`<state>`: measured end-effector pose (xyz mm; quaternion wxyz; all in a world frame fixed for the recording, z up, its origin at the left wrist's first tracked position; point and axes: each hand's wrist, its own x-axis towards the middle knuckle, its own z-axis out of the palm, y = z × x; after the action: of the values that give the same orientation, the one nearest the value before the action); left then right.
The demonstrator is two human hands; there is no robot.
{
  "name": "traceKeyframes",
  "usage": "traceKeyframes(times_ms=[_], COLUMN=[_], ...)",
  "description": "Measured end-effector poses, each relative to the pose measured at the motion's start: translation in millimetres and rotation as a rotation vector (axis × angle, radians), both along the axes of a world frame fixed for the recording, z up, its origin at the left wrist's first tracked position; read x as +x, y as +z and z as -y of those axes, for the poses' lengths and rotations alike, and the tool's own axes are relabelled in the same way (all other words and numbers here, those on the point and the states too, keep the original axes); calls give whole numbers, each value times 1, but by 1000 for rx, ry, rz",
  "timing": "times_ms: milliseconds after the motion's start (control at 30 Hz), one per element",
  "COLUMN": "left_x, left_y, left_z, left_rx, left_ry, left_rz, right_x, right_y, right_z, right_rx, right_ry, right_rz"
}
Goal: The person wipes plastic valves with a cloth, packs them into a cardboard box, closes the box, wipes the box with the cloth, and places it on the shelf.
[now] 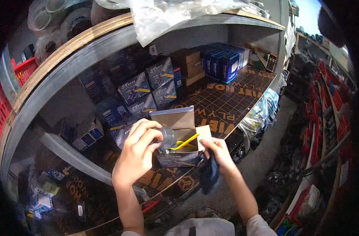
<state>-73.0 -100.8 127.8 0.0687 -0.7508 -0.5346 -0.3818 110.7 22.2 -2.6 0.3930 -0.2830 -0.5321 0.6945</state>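
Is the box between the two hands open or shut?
The box is open: its lid stands up, a side flap sticks out at the right hand, and some of the inside shows.

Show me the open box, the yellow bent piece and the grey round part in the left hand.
Open box (180, 159): head view, on its front wall.
Yellow bent piece (191, 139): head view, on its slanting bar.
Grey round part (170, 137): head view, on its curved side.

Stocked plywood shelving (226, 99)
Translucent plastic sheeting (152, 19) drapes over the upper shelf (85, 44); below, blue boxes (222, 65) stand beside a brown cardboard box (192, 66). Red bins (333, 94) line the right side.
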Motion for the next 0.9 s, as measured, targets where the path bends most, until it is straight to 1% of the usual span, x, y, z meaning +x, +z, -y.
traceKeyframes(times_ms=[33, 100, 133, 167, 233, 267, 300, 367, 400, 433, 500, 533, 567, 633, 667, 700, 733, 767, 800, 833, 900], left_x=[1, 3, 5, 6, 9, 10, 10, 9, 9, 8, 6, 6, 4, 3, 4, 6, 6, 9, 13, 19, 32], left_y=[0, 1, 0, 0, -1, -2, -2, 0, 1, 1, 4, 6, 7, 8, 9, 9, 10, 11, 9, 9, 20], left_z=[-1, -4, -5, -7, -11, -13, -15, -18, -19, -20, -22, -21, -20, -19, -19, -19, -23, -25, -29, -33, -28], left_rx=[11, 11, 12, 12, 48, 58, 58, 79, 89, 89, 88, 61, 62, 56, 35, 13, 71, 66, 92, 116, -110], left_ry=[-8, -33, -55, -54, -95, -97, -93, -131, -148, -147, -175, -196, -196, -192, -149, -106, -56, 16, 80, 143, 216], left_rz=[-26, -37, -44, -46, -64, -78, -76, -70, -38, -37, -29, -8, -9, -27, 44, 114, 122, 179, 189, 200, 296], right_x=[5, 4, -1, -1, 0, -2, 4, 9, 8, 8, 13, 14, 16, 12, 11, 3, -2, -7, -12, -17, -33], right_y=[3, 7, 10, 15, 38, 44, 59, 75, 74, 73, 74, 81, 79, 81, 75, 60, 58, 57, 56, 55, 46], right_z=[-13, -31, -35, -34, -26, -25, -16, -4, -3, 0, -9, -4, -1, 12, 19, 23, 31, 37, 40, 41, 49], right_rx=[41, 182, 343, 684, 765, 793, 791, 559, 422, 302, 179, 95, -171, -273, -192, -93, -152, -209, -230, -170, -87], right_ry=[52, 60, -116, -374, -509, -490, -380, -24, 139, 230, 588, 633, 694, 649, 629, 662, 653, 644, 672, 674, 602], right_rz=[60, 125, 228, 336, 397, 257, 291, 310, 309, 208, 200, 137, -18, 25, 44, -42, -65, -89, -169, -180, -237])
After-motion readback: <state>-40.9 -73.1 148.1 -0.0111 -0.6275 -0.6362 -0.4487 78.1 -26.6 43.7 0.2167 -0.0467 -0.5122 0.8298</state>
